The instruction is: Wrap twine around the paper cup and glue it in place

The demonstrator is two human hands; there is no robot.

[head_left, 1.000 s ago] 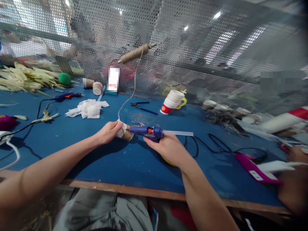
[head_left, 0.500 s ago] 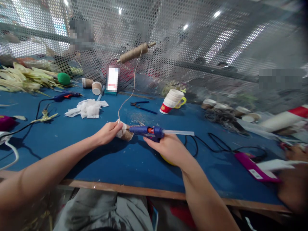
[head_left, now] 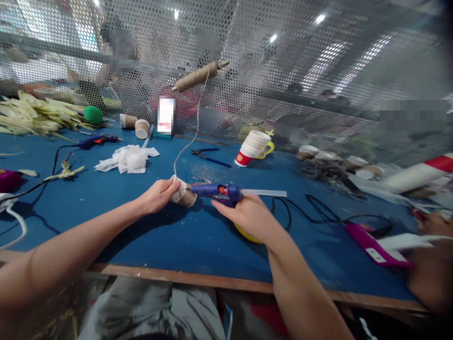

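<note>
My left hand (head_left: 158,194) is closed round a paper cup (head_left: 183,194) partly wrapped in brown twine, held on its side just above the blue table (head_left: 123,226). A strand of twine (head_left: 193,132) runs up from the cup to a twine spool (head_left: 197,77) hanging on the mesh wall. My right hand (head_left: 247,215) grips a blue glue gun (head_left: 219,191) whose nozzle points left and touches the cup. A clear glue stick (head_left: 265,192) juts from the gun's back. A yellow object under my right hand is mostly hidden.
White gauze (head_left: 128,158), a second glue gun (head_left: 96,140), pliers (head_left: 208,157), stacked paper cups (head_left: 253,148), black cables (head_left: 318,215) and a magenta tool (head_left: 371,243) lie on the table. Dried leaves (head_left: 38,115) pile at far left. Another person's hand (head_left: 430,222) shows at right.
Nothing has visibly changed beyond a slight shift of the camera; both hands keep their hold on the cup and the glue gun.
</note>
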